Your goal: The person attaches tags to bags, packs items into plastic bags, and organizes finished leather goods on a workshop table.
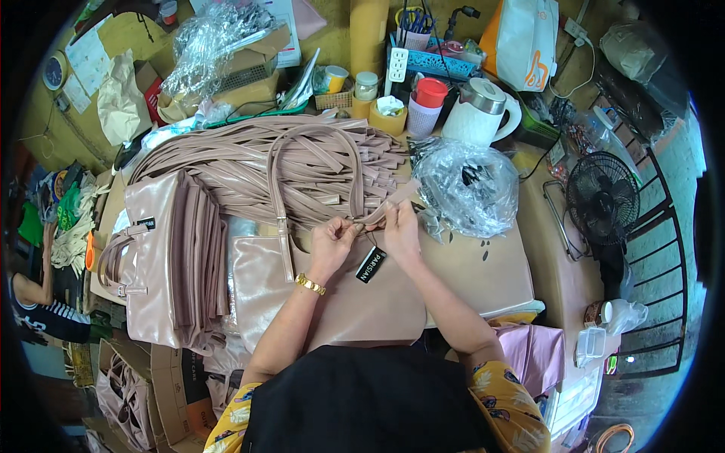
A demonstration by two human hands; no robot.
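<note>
Both elbows are bent and set wide apart at the near side, the left forearm (pixel 284 326) slanting far and to the right, the right forearm (pixel 451 311) slanting far and to the left. The left grip (pixel 334 240) and right grip (pixel 402 229) stand close together, with a narrow gap between them, the right one slightly farther off. Each is closed in a pinch, thumb against curled fingers. The left fingertips point right; the right fingers bend toward the left.

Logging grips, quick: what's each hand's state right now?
Left hand: closed, pinching the strap.
Right hand: closed, holding a strap end.
</note>
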